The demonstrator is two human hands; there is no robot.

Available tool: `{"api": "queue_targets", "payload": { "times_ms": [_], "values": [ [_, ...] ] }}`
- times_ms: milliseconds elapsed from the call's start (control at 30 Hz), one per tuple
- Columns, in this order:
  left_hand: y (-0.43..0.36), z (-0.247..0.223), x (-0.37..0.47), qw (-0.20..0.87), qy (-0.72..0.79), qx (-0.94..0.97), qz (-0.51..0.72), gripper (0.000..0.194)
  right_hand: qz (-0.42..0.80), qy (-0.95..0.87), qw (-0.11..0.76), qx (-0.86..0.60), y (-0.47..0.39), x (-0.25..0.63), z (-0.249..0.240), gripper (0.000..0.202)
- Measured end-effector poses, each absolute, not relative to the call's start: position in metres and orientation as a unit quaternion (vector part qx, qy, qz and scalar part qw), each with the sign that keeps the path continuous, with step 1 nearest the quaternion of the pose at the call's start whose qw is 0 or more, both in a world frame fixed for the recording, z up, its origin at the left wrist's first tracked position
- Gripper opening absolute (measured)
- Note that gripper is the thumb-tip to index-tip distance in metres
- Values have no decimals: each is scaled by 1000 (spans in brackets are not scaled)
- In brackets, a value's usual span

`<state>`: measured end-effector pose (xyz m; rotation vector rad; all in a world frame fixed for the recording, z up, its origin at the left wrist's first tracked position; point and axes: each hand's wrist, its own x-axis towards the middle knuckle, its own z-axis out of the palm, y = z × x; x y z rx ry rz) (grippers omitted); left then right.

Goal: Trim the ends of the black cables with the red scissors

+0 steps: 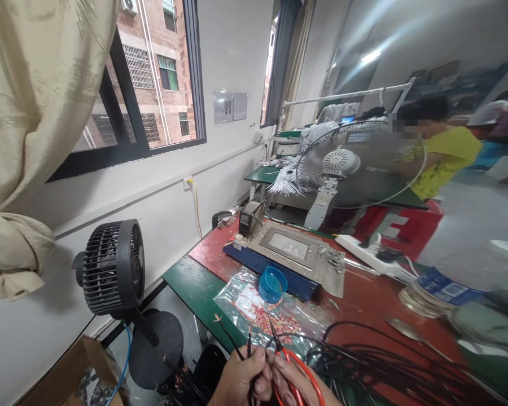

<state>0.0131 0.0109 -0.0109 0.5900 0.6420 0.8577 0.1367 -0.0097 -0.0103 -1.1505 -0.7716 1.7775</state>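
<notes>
The left hand (242,379) is closed, with the fingers bent around two black cables (230,334). One cable leaves the hand toward the upper left, so its long axis is slanted, and its far end is divided into thin, bare-looking strands. The other one stands almost upright in the view, and its tip also points away from the person. Their lower parts are hidden by the fingers or go out at the bottom edge.

The right hand (298,383) is gripping a red-handled tool (294,361), which looks like scissors. Its dark pointed tip is directed away from the person and a little to the left, while the handles come back toward the lower right. The two hands are side by side, very near to each other, in front of the near edge of the worktop (359,293).

Just beyond them there is a clear plastic bag (224,299) with small red and yellow pieces (265,321), and a round blue dish (273,285) is standing there. To the right, loose black cable loops (355,366) are spread.
</notes>
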Motion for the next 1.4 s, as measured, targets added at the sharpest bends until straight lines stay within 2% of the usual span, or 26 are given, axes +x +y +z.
{"api": "queue_targets", "payload": {
  "times_ms": [133,367,500,667,967,1167,1400],
  "values": [
    [12,-12,13,810,324,290,394,47,697,-350,413,-469,-3,141,-21,53],
    [13,-10,14,794,356,322,373,52,690,-356,418,-471,-1,142,-13,52],
    [13,-12,14,806,326,308,386,49,701,-364,407,-458,-4,138,-8,51],
    [13,-13,14,814,300,310,389,47,707,-314,436,-460,-5,133,-7,50],
    [14,-12,13,808,341,316,362,50,703,-298,416,-494,-6,134,0,59],
    [14,-14,10,814,331,321,353,47,717,-258,429,-486,-12,134,17,49],
    [13,-12,7,819,323,336,335,47,756,-250,433,-422,-11,137,11,40]
  ]
}}
